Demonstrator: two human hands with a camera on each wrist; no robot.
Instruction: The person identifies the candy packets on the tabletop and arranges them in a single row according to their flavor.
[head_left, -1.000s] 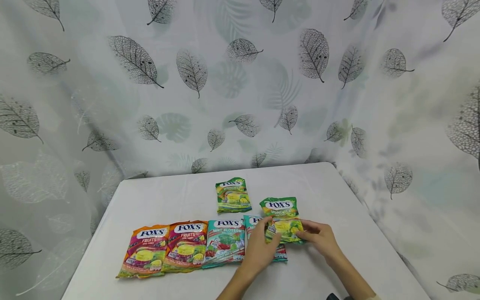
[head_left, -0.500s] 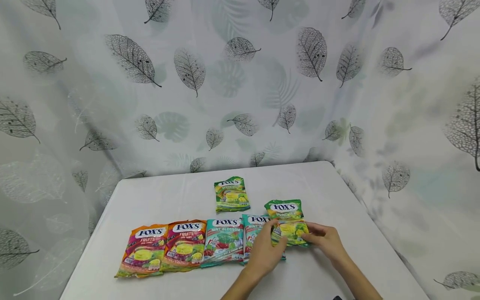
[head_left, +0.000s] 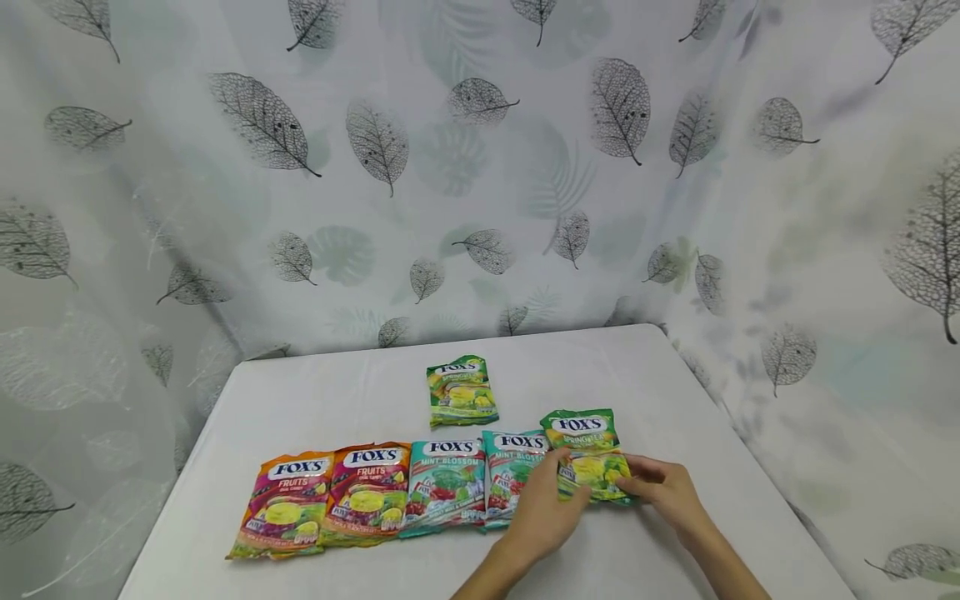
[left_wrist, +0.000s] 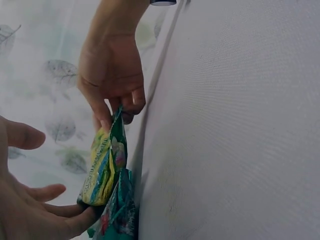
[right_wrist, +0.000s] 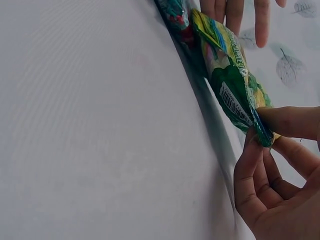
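A green Spring Tea candy bag is at the right end of a row of bags. Its left edge overlaps the nearer teal Mint Blossom bag. My right hand pinches the green bag's lower right corner between thumb and fingers, as the right wrist view confirms. My left hand touches the bag's left side with extended fingers, its thumb held apart from it in the left wrist view. The left hand hides part of the Mint Blossom bag.
Another Mint Blossom bag and two orange Fruits bags continue the row leftward. A second Spring Tea bag lies farther back on the white table. A leaf-printed curtain surrounds the table's back and sides.
Both hands and the green bag have shifted right and slightly nearer. More of the right-hand Mint Blossom bag's upper part now shows. The other bags have stayed in place.
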